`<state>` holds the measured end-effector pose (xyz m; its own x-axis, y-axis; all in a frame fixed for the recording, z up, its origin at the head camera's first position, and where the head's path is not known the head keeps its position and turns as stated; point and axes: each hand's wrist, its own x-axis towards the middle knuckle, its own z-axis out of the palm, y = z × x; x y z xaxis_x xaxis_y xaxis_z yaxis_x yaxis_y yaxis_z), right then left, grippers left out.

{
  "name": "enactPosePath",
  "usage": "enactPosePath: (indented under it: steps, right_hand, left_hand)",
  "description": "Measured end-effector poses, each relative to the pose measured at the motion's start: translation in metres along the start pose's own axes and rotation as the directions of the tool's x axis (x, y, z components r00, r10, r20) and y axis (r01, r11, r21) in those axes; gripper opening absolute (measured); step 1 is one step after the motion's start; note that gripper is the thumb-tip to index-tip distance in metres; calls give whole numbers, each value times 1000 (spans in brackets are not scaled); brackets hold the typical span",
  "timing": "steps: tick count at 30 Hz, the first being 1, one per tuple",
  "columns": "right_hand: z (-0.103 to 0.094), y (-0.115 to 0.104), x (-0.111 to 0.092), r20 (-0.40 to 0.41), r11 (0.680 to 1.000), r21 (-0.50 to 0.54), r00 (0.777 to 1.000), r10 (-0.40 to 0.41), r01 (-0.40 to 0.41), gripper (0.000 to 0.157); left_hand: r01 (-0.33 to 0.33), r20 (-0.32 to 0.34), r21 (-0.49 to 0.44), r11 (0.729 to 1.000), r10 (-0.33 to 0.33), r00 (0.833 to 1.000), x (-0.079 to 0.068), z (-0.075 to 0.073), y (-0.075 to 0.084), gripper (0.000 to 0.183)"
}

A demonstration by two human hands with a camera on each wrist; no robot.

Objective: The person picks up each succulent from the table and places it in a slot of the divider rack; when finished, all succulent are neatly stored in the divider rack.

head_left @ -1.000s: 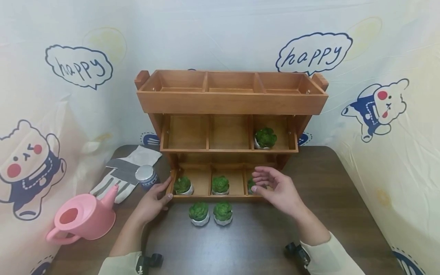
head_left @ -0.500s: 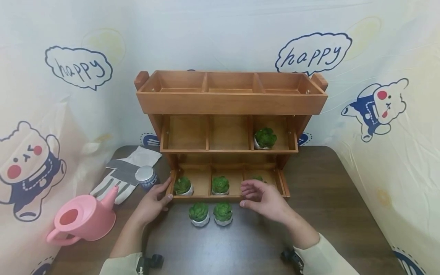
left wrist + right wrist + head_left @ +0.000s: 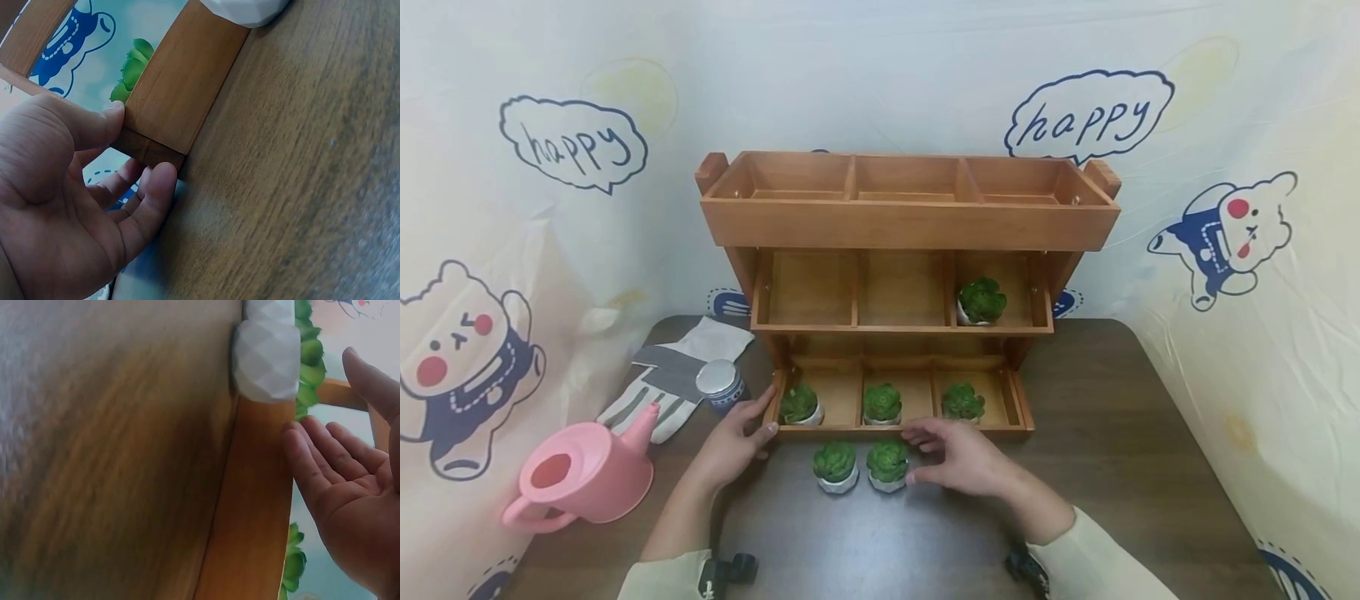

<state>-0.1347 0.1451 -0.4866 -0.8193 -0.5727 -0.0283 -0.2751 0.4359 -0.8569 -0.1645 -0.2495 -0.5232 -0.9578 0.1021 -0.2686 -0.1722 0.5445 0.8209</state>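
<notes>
A three-tier wooden plant stand (image 3: 910, 227) stands on the table. My left hand (image 3: 732, 443) grips the front left corner of its lowest tier, thumb on the edge and fingers around the side (image 3: 159, 147). In front of that tier sit two potted succulents in white faceted pots, a left succulent (image 3: 835, 465) and a right succulent (image 3: 888, 465). My right hand (image 3: 964, 458) is just right of the right succulent, fingers extended and thumb apart, holding nothing. In the right wrist view its fingertips are close to a white pot (image 3: 267, 359).
Each compartment of the lowest tier holds a succulent, including the middle one (image 3: 882, 403); another succulent (image 3: 981, 300) sits in the middle tier's right compartment. At left are a pink watering can (image 3: 587, 471), a lidded tin (image 3: 721, 385) and work gloves (image 3: 670, 375).
My right hand has moved left and toward me, from the lowest tier's right compartment to beside the right front succulent, uncovering the succulent in that compartment. My left hand stays on the corner.
</notes>
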Motion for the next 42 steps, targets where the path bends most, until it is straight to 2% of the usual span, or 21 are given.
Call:
enactPosePath:
  steps: [5, 8, 12, 19, 30, 42]
  right_hand:
    - [7, 1, 3, 31, 998, -64, 999, 8, -6, 74]
    - [11, 3, 6, 30, 990, -137, 1000, -2, 6, 76]
    - [16, 6, 9, 26, 976, -219, 1000, -5, 10, 76]
    - [21, 12, 16, 28, 956, -292, 1000, 11, -2, 75]
    - [23, 13, 18, 26, 952, -306, 1000, -2, 10, 64]
    - [20, 8, 14, 11, 950, -311, 1000, -12, 15, 65]
  left_hand:
    - [-4, 0, -2, 1000, 4, 1000, -1, 0, 1, 70]
    - [-5, 0, 3, 1000, 5, 1000, -2, 0, 1, 70]
    - [-6, -3, 9, 1000, 6, 1000, -2, 0, 1, 70]
    - [1, 0, 15, 1000, -1, 1000, -1, 0, 1, 70]
    - [-15, 6, 11, 1000, 15, 1000, -1, -1, -1, 71]
    - [-21, 1, -10, 1000, 21, 1000, 1, 0, -2, 70]
